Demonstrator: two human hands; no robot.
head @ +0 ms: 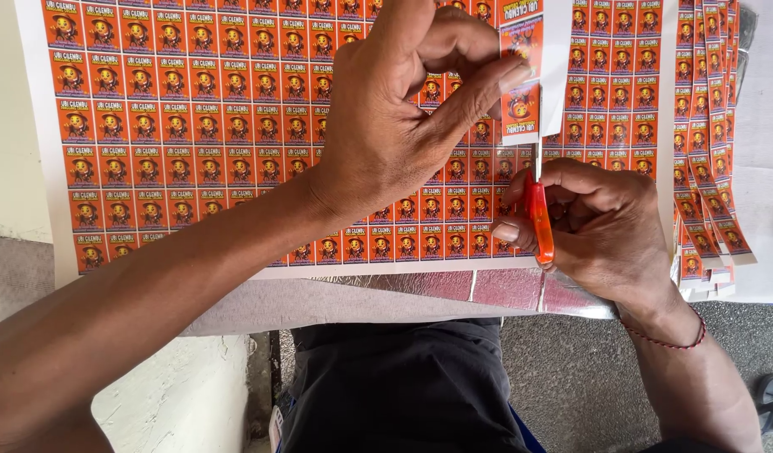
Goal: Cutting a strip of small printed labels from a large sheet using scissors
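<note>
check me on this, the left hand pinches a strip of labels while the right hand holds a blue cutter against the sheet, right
Not quite: the cutter is orange, not blue, as the head view shows. The rest holds: the left hand pinches the strip of labels, and the right hand holds the cutter against the sheet.

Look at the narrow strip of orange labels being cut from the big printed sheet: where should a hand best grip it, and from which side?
Probably at the strip's free far end, pinched flat between thumb and forefinger from the left, as the left hand does. The strip is thin and floppy, so gripping away from the orange cutter in the right hand keeps it taut and fingers clear of the blade, above the sheet.
</note>
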